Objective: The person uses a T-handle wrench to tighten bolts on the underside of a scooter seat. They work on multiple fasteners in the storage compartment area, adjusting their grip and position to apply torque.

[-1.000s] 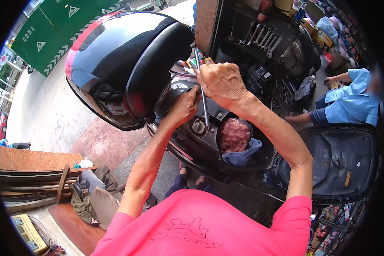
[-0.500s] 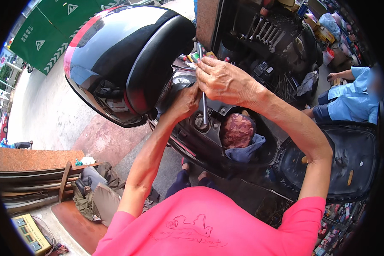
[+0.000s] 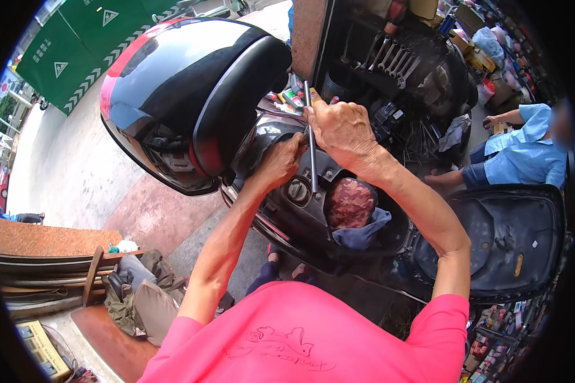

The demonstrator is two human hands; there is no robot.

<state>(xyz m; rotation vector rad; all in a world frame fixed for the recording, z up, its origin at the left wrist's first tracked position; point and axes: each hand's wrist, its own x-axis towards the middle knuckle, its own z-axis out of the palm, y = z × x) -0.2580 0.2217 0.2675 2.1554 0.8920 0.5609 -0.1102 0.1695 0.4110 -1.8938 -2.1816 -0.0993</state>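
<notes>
A scooter stands in front of me, with a large black-and-red top box on its tail. My right hand is closed round a long silver bar, which looks like the handle of a T-handle wrench. A thin shaft runs from near that hand toward the base of the box. Below the shaft, my left hand is curled at the scooter's tail, and what its fingers hold is hidden. The bar's lower end hangs beside the fuel cap. A camouflage bundle and a blue cloth fill the under-seat space.
The scooter's seat is tipped open at right. Several spanners lie on a dark work surface beyond, near small tubes. A person in a light blue shirt sits at far right. Boards and bags lie at left.
The bar has swung slightly and shifted right, and my right hand has turned with it, its fingers now nearer the shaft. My left hand stays near the scooter's tail.
</notes>
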